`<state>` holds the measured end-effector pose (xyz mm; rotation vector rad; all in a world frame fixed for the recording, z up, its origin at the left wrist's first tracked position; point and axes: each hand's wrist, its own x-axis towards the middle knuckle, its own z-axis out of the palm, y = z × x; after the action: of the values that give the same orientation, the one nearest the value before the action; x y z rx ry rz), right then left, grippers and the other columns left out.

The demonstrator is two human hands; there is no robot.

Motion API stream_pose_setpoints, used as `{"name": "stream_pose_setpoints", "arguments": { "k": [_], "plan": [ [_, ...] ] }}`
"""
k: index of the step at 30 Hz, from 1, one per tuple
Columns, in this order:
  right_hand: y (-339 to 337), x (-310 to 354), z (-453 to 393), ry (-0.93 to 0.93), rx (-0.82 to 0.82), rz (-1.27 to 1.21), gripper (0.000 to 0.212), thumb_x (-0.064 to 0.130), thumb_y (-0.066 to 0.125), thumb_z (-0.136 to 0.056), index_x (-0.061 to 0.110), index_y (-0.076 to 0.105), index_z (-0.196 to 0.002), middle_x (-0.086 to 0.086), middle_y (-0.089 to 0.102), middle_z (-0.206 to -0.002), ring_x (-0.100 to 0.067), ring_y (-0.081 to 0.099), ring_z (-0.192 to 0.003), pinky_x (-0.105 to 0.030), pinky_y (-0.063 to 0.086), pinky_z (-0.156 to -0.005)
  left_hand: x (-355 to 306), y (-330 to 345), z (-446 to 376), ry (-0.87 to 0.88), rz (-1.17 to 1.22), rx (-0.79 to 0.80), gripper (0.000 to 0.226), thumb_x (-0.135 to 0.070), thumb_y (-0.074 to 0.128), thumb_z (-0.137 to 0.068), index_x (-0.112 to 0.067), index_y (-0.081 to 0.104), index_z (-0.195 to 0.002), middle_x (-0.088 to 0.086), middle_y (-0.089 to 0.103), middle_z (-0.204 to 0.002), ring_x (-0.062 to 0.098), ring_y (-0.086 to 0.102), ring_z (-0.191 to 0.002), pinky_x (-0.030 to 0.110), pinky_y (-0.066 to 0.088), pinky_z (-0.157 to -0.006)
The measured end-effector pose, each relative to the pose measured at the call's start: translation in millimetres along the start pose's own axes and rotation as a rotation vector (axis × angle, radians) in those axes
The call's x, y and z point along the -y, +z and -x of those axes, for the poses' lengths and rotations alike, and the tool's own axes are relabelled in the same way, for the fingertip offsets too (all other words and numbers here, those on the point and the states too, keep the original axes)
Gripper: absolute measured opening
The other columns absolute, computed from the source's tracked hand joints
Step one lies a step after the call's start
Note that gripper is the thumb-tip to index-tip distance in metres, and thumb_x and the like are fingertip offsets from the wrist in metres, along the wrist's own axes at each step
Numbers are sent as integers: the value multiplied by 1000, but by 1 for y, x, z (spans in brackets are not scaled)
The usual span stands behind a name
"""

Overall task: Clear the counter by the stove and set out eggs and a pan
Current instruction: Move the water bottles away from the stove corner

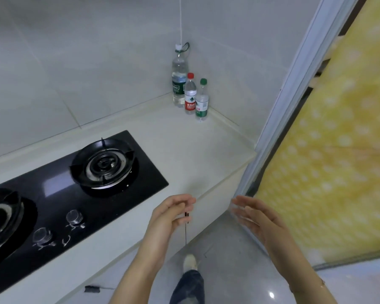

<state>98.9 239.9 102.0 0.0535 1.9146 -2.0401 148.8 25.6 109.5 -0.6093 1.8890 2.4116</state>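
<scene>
Fingers [180, 201] of the left hand [169, 213] curl inward and pinch a small dark clip-like piece [187, 214] from which a thin dark cord [186, 231] hangs down; what the piece is cannot be told. The right hand [256, 215] is released, its fingers [239, 205] straight and spread, holding nothing, slightly blurred. Both hands hover at the front edge of the worktop [184, 150], just right of the stove [75, 194].

Judged from this view, the task is at an early stage. No eggs and no pan show anywhere, so setting them out is not yet done. The stretch of worktop between the stove and the back corner carries only bottles, so the clearing looks largely done or small, with those bottles possibly left to move.

Counted: three plastic bottles stand together in the corner, a tall one [180, 82] with a white cap tied to a white string [180, 18] from above, one with a red cap [190, 94], and one with a green cap [202, 99]. The stove has two burners, the right one [103, 163] whole in view and the left one [0, 218] cut by the frame edge, and two knobs [74, 217]. One small dark object [92, 289] lies low beside the cabinet front. A yellow dotted curtain [338, 150] hangs to the right.
</scene>
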Motion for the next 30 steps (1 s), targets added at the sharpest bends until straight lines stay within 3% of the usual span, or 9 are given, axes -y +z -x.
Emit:
{"name": "stream_pose_setpoints", "arguments": {
  "k": [5,13,15,18,20,24,28,30],
  "plan": [
    [-2,33,-80,-40,-31,46,29,7,45,-97,15,68,-112,2,72,-113,-17,67,-106,-37,52,-94,-31,16,-85,40,26,63,25,-6,47,-95,-7,68,-107,5,72,-108,22,65,-106,36,51,-94],
    [12,81,-209,-142,-32,61,28,3,45,-96,11,66,-112,2,72,-111,-17,68,-102,-35,53,-93,-85,23,-210,74,-17,60,24,-6,46,-96,-10,68,-106,1,73,-106,16,68,-100,32,52,-91],
    [15,81,-229,-134,-23,51,28,0,45,-96,9,66,-111,1,73,-109,-18,69,-101,-39,53,-95,-92,24,-230,81,-15,58,23,-6,48,-95,-10,68,-106,2,73,-106,16,68,-99,32,51,-89],
    [17,86,-262,-150,-19,48,28,-3,45,-95,9,67,-108,-1,73,-107,-19,69,-100,-44,50,-97,-103,24,-259,90,-51,69,22,-19,59,-84,-13,69,-103,-1,73,-106,15,68,-101,32,51,-89],
    [15,93,-294,-168,-21,57,29,-3,44,-96,9,68,-106,-1,74,-106,-19,69,-100,-37,54,-92,-109,23,-285,97,-34,27,30,-23,57,-76,-15,70,-101,-2,73,-107,15,67,-101,32,51,-89],
    [21,108,-355,-226,13,101,29,-6,49,-93,11,70,-103,0,73,-104,-16,67,-100,-24,54,-84,-125,25,-333,116,24,-48,20,-10,55,-90,-13,68,-105,-1,73,-109,15,67,-102,35,50,-92],
    [22,117,-426,-243,66,265,30,4,58,-92,27,67,-109,14,67,-110,4,61,-101,-13,45,-80,-141,31,-382,138,-5,-132,33,-24,60,-75,-15,69,-105,-4,72,-110,14,64,-107,36,48,-95],
    [27,119,-466,-279,63,270,32,5,59,-91,30,62,-112,20,61,-114,4,58,-104,-14,43,-82,-148,34,-409,159,-40,-157,31,-22,61,-78,-17,69,-107,-4,71,-111,11,63,-109,33,48,-97]
  ]
}}
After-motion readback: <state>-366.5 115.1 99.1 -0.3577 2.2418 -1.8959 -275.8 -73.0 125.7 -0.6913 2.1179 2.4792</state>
